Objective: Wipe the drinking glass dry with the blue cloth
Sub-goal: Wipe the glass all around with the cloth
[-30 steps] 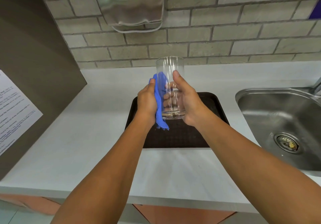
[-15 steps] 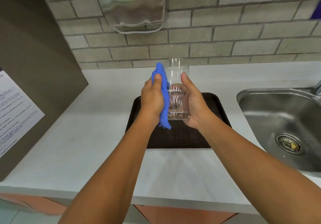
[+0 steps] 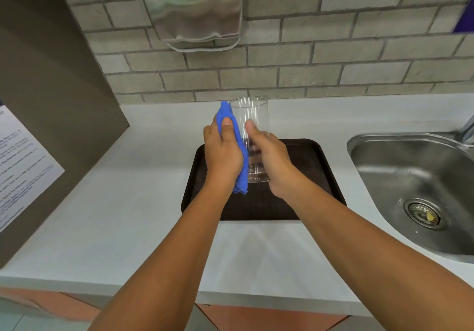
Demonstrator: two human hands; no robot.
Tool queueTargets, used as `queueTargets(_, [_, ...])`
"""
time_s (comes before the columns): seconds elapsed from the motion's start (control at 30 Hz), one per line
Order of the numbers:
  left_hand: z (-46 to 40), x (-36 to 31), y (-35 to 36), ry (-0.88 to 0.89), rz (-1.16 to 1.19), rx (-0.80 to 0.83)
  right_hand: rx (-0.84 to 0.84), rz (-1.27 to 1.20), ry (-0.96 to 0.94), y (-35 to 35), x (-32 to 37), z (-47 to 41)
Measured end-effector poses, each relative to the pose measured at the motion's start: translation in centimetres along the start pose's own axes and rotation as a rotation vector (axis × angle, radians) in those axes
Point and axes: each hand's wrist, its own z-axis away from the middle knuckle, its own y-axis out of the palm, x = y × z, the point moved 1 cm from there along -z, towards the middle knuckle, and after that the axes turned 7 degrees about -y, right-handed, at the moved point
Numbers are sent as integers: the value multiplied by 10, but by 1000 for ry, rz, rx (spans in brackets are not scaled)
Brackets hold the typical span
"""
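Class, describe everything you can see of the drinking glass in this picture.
The drinking glass is a clear, straight-sided tumbler, apparently empty, held roughly upright in the air above the dark tray. The right hand grips its lower half; the left hand presses the blue cloth against its left side.

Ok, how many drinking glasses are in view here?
1. The drinking glass is upright in the right hand, above the dark tray; the left hand presses the blue cloth to its side.
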Motion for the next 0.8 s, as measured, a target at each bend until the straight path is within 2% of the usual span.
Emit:
queueTargets(0.13, [7, 0, 2, 256, -155, 18, -20, -89, -63, 3, -2, 3])
queueTargets(0.23, [0, -3, -3, 268, -125, 49, -12, -139, -83, 3, 1, 2])
queueTargets(0.3, [-10, -1, -9, 51, 47, 103, 45, -192, -53, 3, 6, 0])
queueTargets(0.37, [-15, 3, -15, -264, 269, 240, 97, -242, -14, 5, 11, -1])
queueTargets(0.4, [-17, 6, -17, -357, 335, 293, 113, -256, -2, 6, 11, -2])
queueTargets(0.47, [-22, 11, -17, -425, 321, 323, 139, -301, 18, 9, 4, -4])
queueTargets(0.53, [-25, 14, -18, -487, 282, 283, 148, -357, 42, 11, -6, -6])
queueTargets(0.63, [-32, 24, -28, -579, 410, 263, 97, -356, 41, 10, -16, -16])
queueTargets(0.7, [-37, 35, -41, -637, 532, 296, 40, -292, -10, 5, -23, -27])
queueTargets(0.8, [-39, 49, -60, -680, 620, 362, -15, -74, -89, -5, -37, -43])
